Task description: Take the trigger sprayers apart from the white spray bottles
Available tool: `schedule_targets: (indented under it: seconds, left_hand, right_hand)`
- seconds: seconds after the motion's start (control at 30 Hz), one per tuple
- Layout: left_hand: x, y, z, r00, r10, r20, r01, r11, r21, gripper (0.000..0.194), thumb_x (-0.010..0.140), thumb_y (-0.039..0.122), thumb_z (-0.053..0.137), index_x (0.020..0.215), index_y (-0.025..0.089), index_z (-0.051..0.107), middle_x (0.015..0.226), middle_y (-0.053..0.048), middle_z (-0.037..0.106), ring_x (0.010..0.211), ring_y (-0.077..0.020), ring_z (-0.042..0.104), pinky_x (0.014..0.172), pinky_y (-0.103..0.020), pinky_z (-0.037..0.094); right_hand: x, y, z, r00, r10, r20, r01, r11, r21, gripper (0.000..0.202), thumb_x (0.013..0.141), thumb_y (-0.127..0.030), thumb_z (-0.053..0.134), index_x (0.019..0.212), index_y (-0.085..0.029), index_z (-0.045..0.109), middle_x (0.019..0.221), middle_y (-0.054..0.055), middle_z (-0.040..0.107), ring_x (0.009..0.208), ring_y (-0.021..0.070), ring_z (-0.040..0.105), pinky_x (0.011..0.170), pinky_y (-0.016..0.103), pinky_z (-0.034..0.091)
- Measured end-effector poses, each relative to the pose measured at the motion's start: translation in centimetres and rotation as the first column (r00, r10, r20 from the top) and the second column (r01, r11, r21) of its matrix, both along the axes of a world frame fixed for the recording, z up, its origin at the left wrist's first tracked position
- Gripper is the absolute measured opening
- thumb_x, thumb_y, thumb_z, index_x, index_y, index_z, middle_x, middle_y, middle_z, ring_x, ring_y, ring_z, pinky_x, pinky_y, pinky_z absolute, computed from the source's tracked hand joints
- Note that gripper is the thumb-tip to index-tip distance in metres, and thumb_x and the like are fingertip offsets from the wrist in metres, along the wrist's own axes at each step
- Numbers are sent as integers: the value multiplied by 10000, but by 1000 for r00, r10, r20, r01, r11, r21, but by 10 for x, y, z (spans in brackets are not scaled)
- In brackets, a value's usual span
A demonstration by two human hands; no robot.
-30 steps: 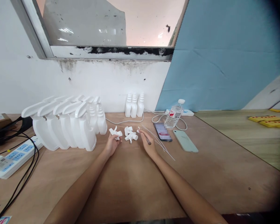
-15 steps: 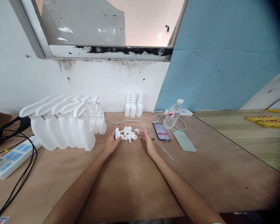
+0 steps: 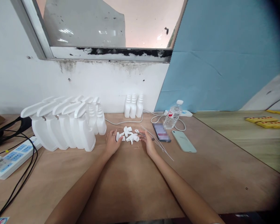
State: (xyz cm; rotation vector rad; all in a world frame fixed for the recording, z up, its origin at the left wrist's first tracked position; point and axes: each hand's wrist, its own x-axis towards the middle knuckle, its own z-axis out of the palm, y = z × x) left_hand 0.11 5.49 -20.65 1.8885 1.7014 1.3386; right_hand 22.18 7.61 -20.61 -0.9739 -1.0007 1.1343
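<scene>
My left hand (image 3: 111,142) is at the left side of a small heap of white trigger spray heads (image 3: 131,137). Its thumb and fingers close round one white spray head (image 3: 118,136), which the hand partly hides. Across the heap, my right hand (image 3: 147,142) lies with its fingers stretched apart and the tips close to the heap. A small white ring-ended piece (image 3: 137,131) sits just beyond those fingertips. Thin white tubes (image 3: 164,149) lie on the table to the right of this hand. A small dark tip (image 3: 152,139) shows beside it, too small to name.
White bottles (image 3: 86,133) stand in rows at the left, and several smaller-looking white bottles (image 3: 133,107) stand by the wall. A phone (image 3: 161,133), a pale green phone (image 3: 184,141) and a clear water bottle (image 3: 174,115) are at the right. Power strips (image 3: 18,155) and cables lie on the wooden table (image 3: 135,186).
The spray head at my left hand has dropped lower and is more hidden. The heap has shifted slightly right. My right hand has hardly moved.
</scene>
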Motion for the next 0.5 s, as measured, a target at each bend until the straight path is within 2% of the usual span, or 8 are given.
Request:
schedule_targets:
  seconds: [0.13,0.23,0.3,0.37,0.43,0.5]
  left_hand:
    - [-5,-4,10,990,121,78,-131,982,135,363,818,291,562,1164,184,537,1251,-130,405,1230,-268,409,1074,-412,293]
    - [-9,-8,18,967,197,159,-226,956,189,371,799,196,547,1168,188,505,1290,-126,347,1216,-253,412,1042,-390,336]
    - [-10,-10,21,945,236,227,-282,940,194,378,777,156,549,1148,199,487,1240,-113,374,1100,-224,473,989,-370,378]
    - [-11,-11,22,903,272,333,-337,928,156,391,765,154,561,1135,210,448,1119,-79,427,897,-173,512,898,-338,420]
    - [-11,-11,21,840,282,464,-361,929,88,420,770,180,572,1146,227,392,1009,-31,437,709,-117,477,773,-284,440]
    - [-11,-10,19,778,278,564,-355,935,29,455,782,214,573,1174,247,342,948,2,422,611,-85,428,662,-235,421]
  right_hand:
    - [0,0,1,1000,-3,-16,3,1000,-3,485,765,-605,545,912,-168,692,1068,101,696,737,178,656,602,271,503]
    - [0,-1,3,1000,4,-21,-4,1000,-6,480,761,-605,550,908,-170,692,1072,100,696,715,173,658,586,265,495]
    - [1,-1,4,1000,13,-23,-14,1000,-13,493,757,-617,546,903,-169,692,1055,102,702,695,174,660,576,269,495]
    - [1,-2,5,999,23,-28,-23,1000,-20,511,754,-630,539,899,-165,693,1003,102,717,674,175,661,572,274,499]
    - [2,-2,5,999,30,-36,-31,999,-25,521,755,-634,537,895,-158,695,938,100,729,652,173,660,573,275,505]
    - [2,-2,5,998,33,-45,-34,999,-25,520,756,-633,541,890,-155,695,921,99,733,642,171,659,573,276,511]
